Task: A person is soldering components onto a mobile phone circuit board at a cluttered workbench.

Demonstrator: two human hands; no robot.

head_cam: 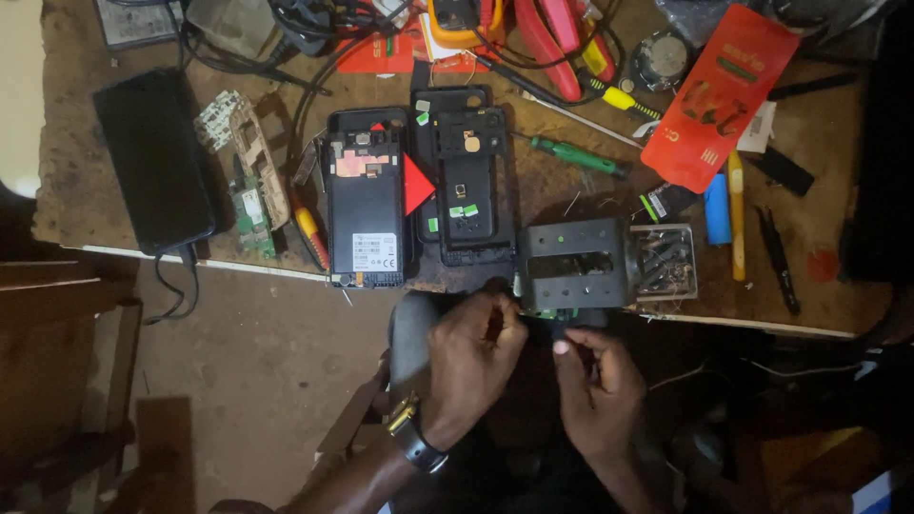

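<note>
The small dark part (562, 328) sits just under the black metal holder (574, 264), at the near edge of the table (86, 205), pinched between both hands; it is too dark to tell exactly what it is. The left hand (473, 357), with a watch on its wrist, has its fingers curled in a closed grip on the part's left side. The right hand (598, 381) closes thumb and forefinger on the right side, just below the holder.

By my reading, the step in hand is fitting or freeing a small piece at the holder, with the phone already taken apart. The next move calls for a steady, fine pinch and little force, since the piece is tiny and hangs past the table edge.

Left of the holder lie an opened phone body (366, 211) and a black inner frame (466, 176), with a red triangular pick (415, 185) between them. Further left are a circuit board (249, 181) and a dark phone (155, 160). Right of the holder stands a small tray of bits (665, 262); beyond the holder, a green-handled screwdriver (576, 155).
</note>
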